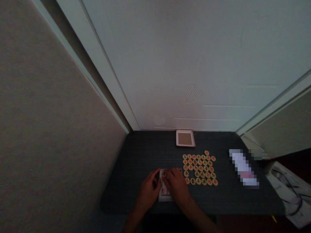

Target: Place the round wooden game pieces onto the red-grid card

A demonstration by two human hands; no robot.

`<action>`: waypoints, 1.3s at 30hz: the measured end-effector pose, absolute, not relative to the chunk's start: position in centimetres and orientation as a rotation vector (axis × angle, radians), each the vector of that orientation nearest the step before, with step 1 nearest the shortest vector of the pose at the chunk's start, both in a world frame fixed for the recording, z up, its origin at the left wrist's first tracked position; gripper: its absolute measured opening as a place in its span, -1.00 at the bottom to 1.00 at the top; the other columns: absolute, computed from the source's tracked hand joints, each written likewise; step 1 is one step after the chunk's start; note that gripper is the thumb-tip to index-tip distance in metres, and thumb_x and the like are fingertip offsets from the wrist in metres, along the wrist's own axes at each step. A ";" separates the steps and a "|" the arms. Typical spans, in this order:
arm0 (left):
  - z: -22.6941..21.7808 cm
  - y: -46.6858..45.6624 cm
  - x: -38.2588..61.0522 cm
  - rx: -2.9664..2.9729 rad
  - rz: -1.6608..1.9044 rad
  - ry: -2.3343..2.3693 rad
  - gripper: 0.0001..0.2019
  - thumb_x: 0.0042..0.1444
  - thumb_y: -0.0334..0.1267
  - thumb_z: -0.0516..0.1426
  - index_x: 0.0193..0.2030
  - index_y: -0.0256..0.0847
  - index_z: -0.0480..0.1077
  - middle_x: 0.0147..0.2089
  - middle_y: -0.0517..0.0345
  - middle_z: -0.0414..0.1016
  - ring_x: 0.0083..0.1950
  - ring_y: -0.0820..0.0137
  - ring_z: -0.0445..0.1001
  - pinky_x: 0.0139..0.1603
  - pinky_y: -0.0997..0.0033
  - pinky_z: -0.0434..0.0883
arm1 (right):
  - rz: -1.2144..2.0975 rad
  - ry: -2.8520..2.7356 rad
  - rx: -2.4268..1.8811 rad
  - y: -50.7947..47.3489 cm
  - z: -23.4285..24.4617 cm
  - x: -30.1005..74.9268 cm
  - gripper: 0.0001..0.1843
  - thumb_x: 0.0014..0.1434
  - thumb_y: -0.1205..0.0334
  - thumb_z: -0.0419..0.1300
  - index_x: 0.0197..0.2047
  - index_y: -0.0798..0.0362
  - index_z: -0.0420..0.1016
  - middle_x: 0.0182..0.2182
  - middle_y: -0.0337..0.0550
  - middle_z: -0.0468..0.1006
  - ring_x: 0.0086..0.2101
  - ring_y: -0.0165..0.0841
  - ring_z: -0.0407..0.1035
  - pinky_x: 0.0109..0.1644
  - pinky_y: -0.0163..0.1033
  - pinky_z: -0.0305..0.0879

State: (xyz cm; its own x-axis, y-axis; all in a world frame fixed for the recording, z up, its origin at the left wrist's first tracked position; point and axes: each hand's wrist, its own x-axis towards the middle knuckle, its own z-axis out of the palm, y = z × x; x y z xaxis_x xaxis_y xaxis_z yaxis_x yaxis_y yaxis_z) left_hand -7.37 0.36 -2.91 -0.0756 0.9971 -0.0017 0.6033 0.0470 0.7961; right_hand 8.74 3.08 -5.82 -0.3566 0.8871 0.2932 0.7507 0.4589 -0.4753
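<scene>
A shallow white box with a pink inside stands near the table's front edge. My left hand is closed on the box's left side, thumb and fingers curled at its edge. My right hand reaches over the box from the right, its fingertips pinching a round Chinese chess piece at the far left corner. Beside the box, many wooden Chinese chess pieces with red or dark characters lie flat in rough rows. One spot within the rows, near my right hand, has no piece. My right hand covers much of the box.
A square tray-like lid with a pale rim lies at the table's back edge. On the right is a blurred-out pale object. The dark table meets a white door behind and a wall at left. Cables lie beyond its right edge.
</scene>
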 end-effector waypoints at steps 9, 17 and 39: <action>-2.5 0.3 -7.2 1.601 0.867 1.732 -0.60 0.17 -0.18 0.11 0.14 -0.12 0.47 -0.08 0.00 0.63 -0.26 0.30 0.59 -0.14 0.26 0.57 | 0.354 -2.165 -1.357 3.1 -6.1 8.6 -0.82 0.27 0.32 0.28 -0.05 -0.03 0.53 -0.19 -0.11 0.60 -0.15 -0.16 0.45 -0.02 -0.08 0.36; -2.9 0.4 -7.4 1.596 0.826 1.707 -0.58 0.20 -0.18 0.10 0.18 -0.16 0.44 -0.08 -0.02 0.63 -0.27 0.32 0.59 -0.15 0.28 0.57 | 0.389 -2.174 -1.350 3.1 -6.0 8.7 -0.90 0.24 0.35 0.31 -0.18 -0.03 0.55 -0.24 -0.15 0.61 -0.19 -0.19 0.46 -0.06 -0.12 0.36; -3.1 0.6 -7.2 1.693 0.831 1.774 -0.58 0.26 -0.15 0.08 0.23 -0.15 0.38 -0.08 0.03 0.59 -0.34 0.36 0.53 -0.12 0.26 0.55 | 0.524 -2.087 -1.223 2.8 -5.3 10.4 -0.71 0.27 0.47 0.15 -0.05 -0.04 0.57 -0.14 -0.12 0.63 -0.13 -0.22 0.51 0.02 -0.11 0.43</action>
State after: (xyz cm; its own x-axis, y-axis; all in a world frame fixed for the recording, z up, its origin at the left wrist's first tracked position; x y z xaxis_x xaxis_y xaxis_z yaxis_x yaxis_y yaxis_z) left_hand -7.16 0.57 -3.14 -0.0594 0.9978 0.0288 0.6609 0.0177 0.7502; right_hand 10.40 2.81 -5.29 -0.3498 0.8752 0.3341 0.6134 0.4836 -0.6244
